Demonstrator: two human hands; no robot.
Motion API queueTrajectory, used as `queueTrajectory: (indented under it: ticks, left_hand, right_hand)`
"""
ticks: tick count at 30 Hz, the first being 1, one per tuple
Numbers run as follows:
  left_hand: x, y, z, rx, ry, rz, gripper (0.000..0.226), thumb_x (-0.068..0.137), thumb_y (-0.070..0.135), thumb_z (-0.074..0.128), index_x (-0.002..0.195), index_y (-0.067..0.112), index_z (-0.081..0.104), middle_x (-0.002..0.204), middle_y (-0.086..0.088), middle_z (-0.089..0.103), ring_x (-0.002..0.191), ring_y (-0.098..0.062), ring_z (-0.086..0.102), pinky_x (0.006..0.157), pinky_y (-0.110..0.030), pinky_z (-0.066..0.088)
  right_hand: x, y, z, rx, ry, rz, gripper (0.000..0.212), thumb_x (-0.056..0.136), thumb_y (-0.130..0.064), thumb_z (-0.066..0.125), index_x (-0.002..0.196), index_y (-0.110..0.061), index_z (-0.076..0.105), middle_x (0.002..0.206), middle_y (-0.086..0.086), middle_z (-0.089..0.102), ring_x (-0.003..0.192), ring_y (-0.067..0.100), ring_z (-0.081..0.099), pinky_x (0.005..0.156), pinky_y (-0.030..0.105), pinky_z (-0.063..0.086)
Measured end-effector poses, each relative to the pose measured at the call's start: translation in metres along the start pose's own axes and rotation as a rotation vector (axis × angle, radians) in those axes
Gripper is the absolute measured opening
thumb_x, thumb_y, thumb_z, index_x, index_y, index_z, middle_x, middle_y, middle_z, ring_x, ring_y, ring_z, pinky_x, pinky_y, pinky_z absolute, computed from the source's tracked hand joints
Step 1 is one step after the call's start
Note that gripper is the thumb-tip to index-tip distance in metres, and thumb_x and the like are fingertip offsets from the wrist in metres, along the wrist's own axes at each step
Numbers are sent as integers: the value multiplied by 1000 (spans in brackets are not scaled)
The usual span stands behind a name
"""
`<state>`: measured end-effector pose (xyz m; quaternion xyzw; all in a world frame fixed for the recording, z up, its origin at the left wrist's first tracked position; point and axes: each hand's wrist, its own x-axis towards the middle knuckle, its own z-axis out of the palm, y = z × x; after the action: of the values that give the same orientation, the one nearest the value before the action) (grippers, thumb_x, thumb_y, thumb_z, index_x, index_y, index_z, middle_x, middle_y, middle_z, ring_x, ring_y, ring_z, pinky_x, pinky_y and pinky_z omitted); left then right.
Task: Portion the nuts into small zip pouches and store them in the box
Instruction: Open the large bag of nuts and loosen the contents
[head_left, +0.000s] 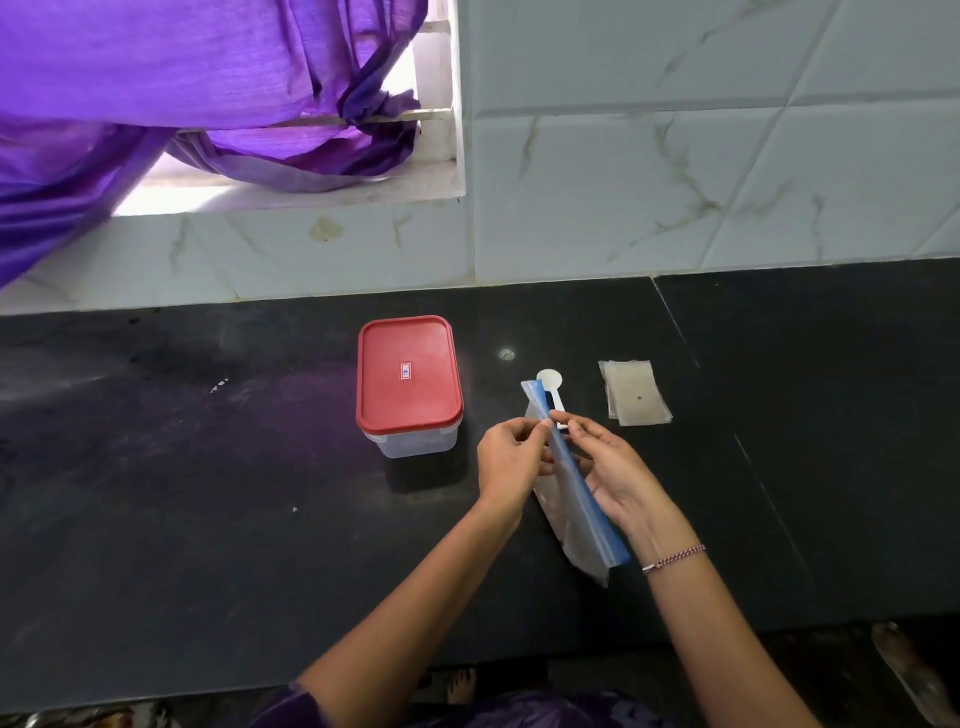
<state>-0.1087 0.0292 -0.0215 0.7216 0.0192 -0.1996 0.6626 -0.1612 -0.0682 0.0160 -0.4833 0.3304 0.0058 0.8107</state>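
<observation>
A clear zip bag with a blue zip strip (576, 499) is held upright above the black counter (208, 493). My left hand (511, 460) pinches one side of its top edge and my right hand (615, 465) pinches the other, fingers at the blue strip. Its contents cannot be made out. A clear box with a red lid (409, 382) stands shut to the left of my hands. A small stack of clear zip pouches (635, 392) lies flat at the right. A white plastic spoon (551, 384) lies behind the bag, partly hidden.
A tiled wall (701, 156) runs along the back of the counter. A purple curtain (182, 88) hangs over a window ledge at the upper left. The counter's front edge is near my body, with the floor below.
</observation>
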Motion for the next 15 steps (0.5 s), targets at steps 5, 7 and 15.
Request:
queueTrajectory:
  ticks: [5, 7, 15]
  left_hand:
    - [7, 2, -5, 53, 7, 0, 25, 99, 17, 50, 106, 5, 71, 82, -5, 69, 71, -12, 64, 65, -27, 57]
    - [8, 3, -7, 70, -4, 20, 25, 99, 18, 51, 113, 7, 69, 92, -3, 70, 82, -13, 67, 77, -34, 59]
    - [8, 11, -12, 6, 75, 92, 13, 87, 30, 70, 92, 17, 69, 88, -2, 72, 85, -17, 71, 77, -35, 60]
  right_hand:
    - [0, 6, 12, 73, 53, 9, 24, 91, -1, 56, 115, -7, 58, 101, 17, 67, 82, 24, 70, 73, 37, 59]
    - [0, 8, 15, 103, 54, -6, 29, 89, 1, 59, 118, -3, 57, 100, 16, 66, 84, 22, 68, 76, 35, 58]
    - [6, 7, 17, -357, 107, -275, 25, 86, -9, 67, 110, -12, 68, 93, 4, 71, 84, 10, 67, 69, 20, 56]
